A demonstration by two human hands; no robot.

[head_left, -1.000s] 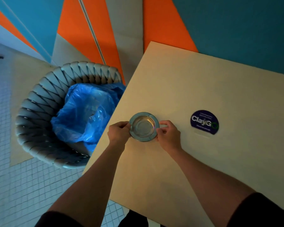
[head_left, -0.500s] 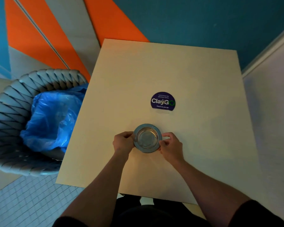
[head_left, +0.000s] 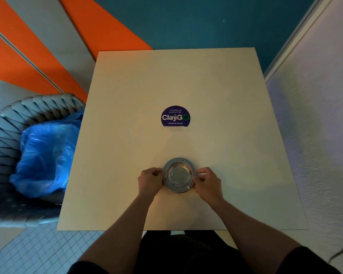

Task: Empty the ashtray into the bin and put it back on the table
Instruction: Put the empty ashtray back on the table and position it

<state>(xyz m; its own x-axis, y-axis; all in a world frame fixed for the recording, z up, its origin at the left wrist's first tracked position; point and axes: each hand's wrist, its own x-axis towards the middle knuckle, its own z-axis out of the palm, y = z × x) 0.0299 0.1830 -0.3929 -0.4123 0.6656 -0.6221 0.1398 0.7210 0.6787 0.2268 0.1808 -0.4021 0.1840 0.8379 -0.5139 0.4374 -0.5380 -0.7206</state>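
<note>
A round metal ashtray [head_left: 179, 175] with an empty, shiny bowl sits on the cream table [head_left: 216, 107], near its front edge and roughly centred. My left hand [head_left: 150, 179] pinches its left rim and my right hand [head_left: 207, 182] pinches its right rim. Left of the table stands the grey woven bin [head_left: 6, 123] lined with a blue plastic bag [head_left: 42, 157]; I cannot make out its contents.
A round purple "ClayGo" sticker [head_left: 175, 116] lies on the table beyond the ashtray. A white textured wall [head_left: 315, 115] runs along the table's right side. Orange, grey and teal panels rise behind it. Pale tiled floor [head_left: 38, 252] shows at the lower left.
The ashtray, held by both hands, has moved from the table's left edge by the bin toward its middle front. The view has swung right, so the bin now sits at the far left.
</note>
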